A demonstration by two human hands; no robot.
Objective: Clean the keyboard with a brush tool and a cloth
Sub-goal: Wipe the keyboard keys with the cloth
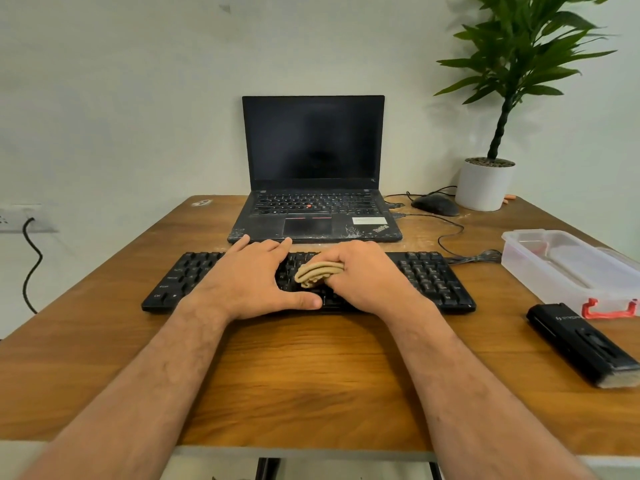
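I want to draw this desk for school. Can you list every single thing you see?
keyboard: one, black, mid-desk
cloth: one, tan, bunched on the keyboard
laptop: one, black, open, behind the keyboard
mouse: one, black, right of the laptop
plant: one, green, white pot, back right corner
plastic box: one, clear, red latch, right edge
brush tool: one, black, front right
desk: one, brown wood
left hand: flat on the keyboard
right hand: holding the cloth

A plain pale wall rises behind a worn wooden tabletop, evenly lit, with a white socket strip and its black cable low on the left and a leafy green plant in a white pot standing at the right rear corner.
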